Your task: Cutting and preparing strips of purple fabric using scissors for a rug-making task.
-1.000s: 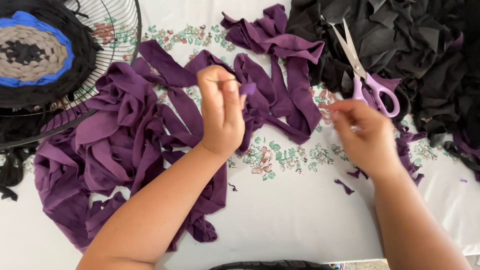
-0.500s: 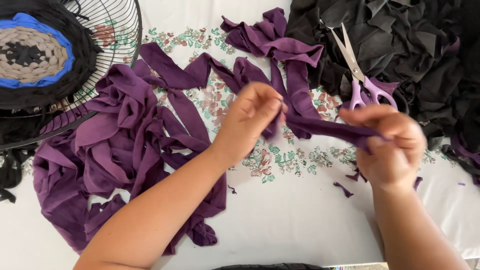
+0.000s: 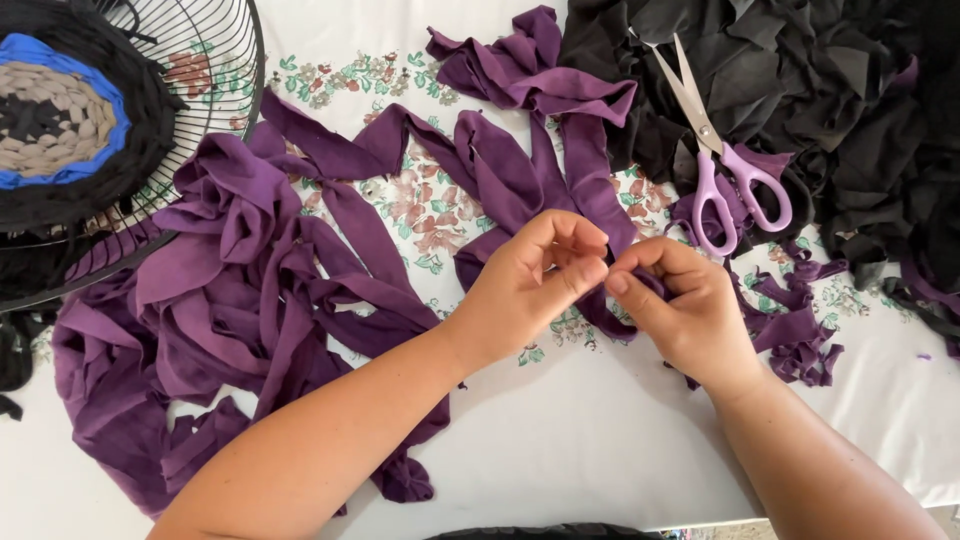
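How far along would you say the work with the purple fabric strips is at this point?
Done: a coiled braid sits on the wire frame. In hand: the left hand and right hand pinch a purple strip together. Left: the loose purple pile and black scraps; scissors lie idle.

we see a table (image 3: 600, 470) covered by a white cloth with a faded print of pink flowers and green leaves. it fills nearly the whole view. light falls bright and even on it, with soft shadows. along the bottom edge at the right, a thin strip of tan floor (image 3: 720, 530) shows past the table's edge. no wall or window shows.
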